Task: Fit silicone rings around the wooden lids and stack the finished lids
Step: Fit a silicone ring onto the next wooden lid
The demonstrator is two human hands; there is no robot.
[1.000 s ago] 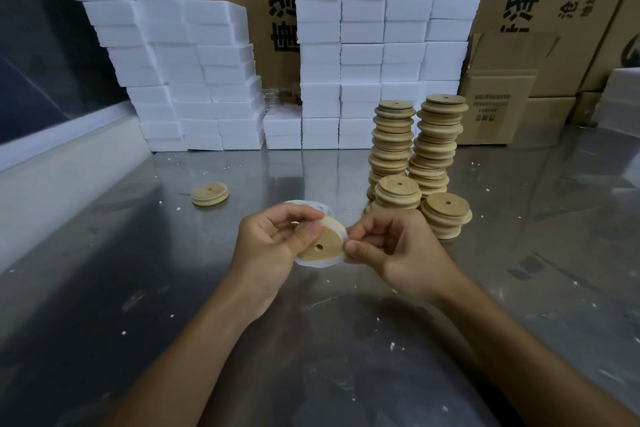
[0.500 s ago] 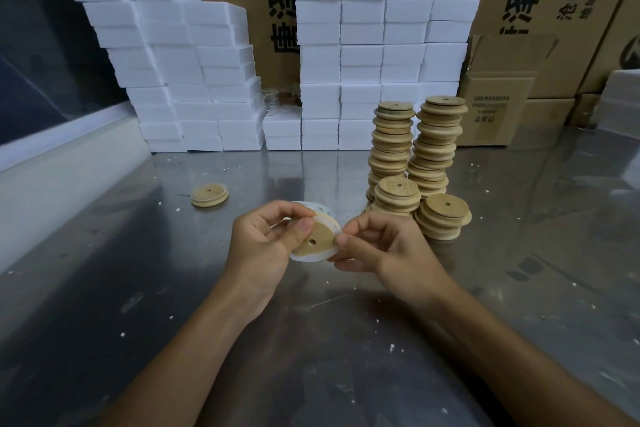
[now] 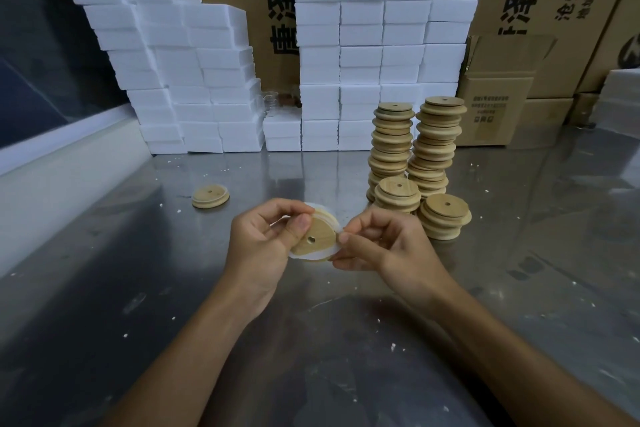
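A round wooden lid [image 3: 317, 239] with a small hole is held above the metal table, tilted toward me. A translucent white silicone ring [image 3: 320, 255] runs round its edge, partly seated. My left hand [image 3: 263, 246] grips the lid, thumb pressed on its face. My right hand [image 3: 384, 246] pinches the ring at the lid's right rim. One lid with a ring [image 3: 210, 196] lies flat on the table to the left. Two tall stacks of lids [image 3: 417, 146] and two short stacks [image 3: 445, 220] stand behind my right hand.
The steel table [image 3: 173, 288] is speckled with white crumbs. White foam blocks [image 3: 194, 80] are piled along the back, in front of cardboard boxes [image 3: 495, 107]. A pale wall ledge [image 3: 52, 177] runs along the left.
The lid has tilted and turned a little in my hands. My right fingers have shifted along the rim, now pinching the ring at the right edge. Both hands stayed in about the same place.
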